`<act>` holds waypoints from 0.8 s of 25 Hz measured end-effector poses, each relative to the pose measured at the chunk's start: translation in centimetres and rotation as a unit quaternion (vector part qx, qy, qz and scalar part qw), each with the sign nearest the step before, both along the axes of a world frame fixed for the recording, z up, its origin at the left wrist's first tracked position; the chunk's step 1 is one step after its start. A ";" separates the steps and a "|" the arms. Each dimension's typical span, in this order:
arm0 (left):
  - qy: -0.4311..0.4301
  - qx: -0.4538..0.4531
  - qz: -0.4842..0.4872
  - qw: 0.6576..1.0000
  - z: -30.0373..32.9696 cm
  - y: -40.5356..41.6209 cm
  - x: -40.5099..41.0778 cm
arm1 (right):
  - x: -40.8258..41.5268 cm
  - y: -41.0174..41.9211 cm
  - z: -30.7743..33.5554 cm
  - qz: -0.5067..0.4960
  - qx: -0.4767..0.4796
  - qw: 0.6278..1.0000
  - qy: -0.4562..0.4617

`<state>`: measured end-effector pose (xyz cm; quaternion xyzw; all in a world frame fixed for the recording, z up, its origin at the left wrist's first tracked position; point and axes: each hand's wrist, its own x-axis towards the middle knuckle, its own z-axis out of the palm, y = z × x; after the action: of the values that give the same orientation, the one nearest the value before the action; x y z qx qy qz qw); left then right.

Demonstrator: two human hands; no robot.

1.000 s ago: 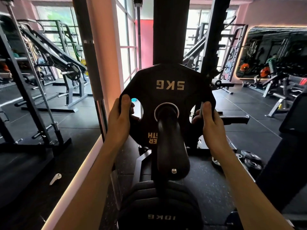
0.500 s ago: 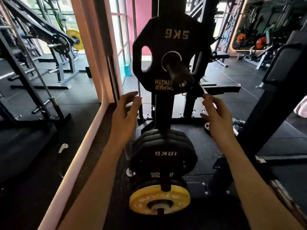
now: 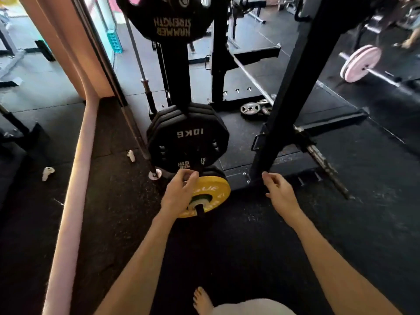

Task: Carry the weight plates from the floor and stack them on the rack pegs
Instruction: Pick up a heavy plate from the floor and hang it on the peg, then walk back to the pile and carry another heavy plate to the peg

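Gym floor: we held left hand and right hand empty, fingers loosely curled, before racked plates.

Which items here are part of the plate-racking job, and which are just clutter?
Job:
- small plates on the floor
- black plate on the top peg
- 10KG plates
- yellow plate
- left hand and right hand, both empty

Clutter:
- two white earbud-like items
- pink-plated barbell
- bare foot

dim interior; daylight from window upper left | motion blur upper right | wide-angle bending at edges
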<state>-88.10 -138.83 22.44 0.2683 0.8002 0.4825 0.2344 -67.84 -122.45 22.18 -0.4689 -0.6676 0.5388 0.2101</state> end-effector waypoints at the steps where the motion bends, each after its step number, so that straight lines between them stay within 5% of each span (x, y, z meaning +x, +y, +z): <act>1: -0.025 -0.041 -0.016 0.999 -1.9 -0.2 1.5 | 2.5 -0.6 -1.9 -0.013 -0.022 0.999 -0.032; 4: -0.081 -0.163 -0.084 0.980 -7.0 -0.9 6.1 | 9.8 -2.6 -7.2 -0.042 -0.094 0.988 -0.115; 9: -0.128 -0.394 -0.229 0.881 -13.1 -3.1 17.0 | 23.9 -7.8 -14.2 -0.105 -0.261 0.937 -0.208; 16: -0.028 -0.509 -0.410 0.756 -17.8 -5.2 32.6 | 45.1 -19.4 -18.6 -0.181 -0.391 0.868 -0.247; 20: 0.009 -0.484 -0.437 0.758 -18.0 -1.3 38.1 | 52.6 -22.9 -19.1 -0.273 -0.417 0.834 -0.234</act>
<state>-50.03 -140.17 4.41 0.4439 0.7246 -0.1270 0.5117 -15.26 -145.33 3.10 -0.7876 -0.2531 0.5610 -0.0293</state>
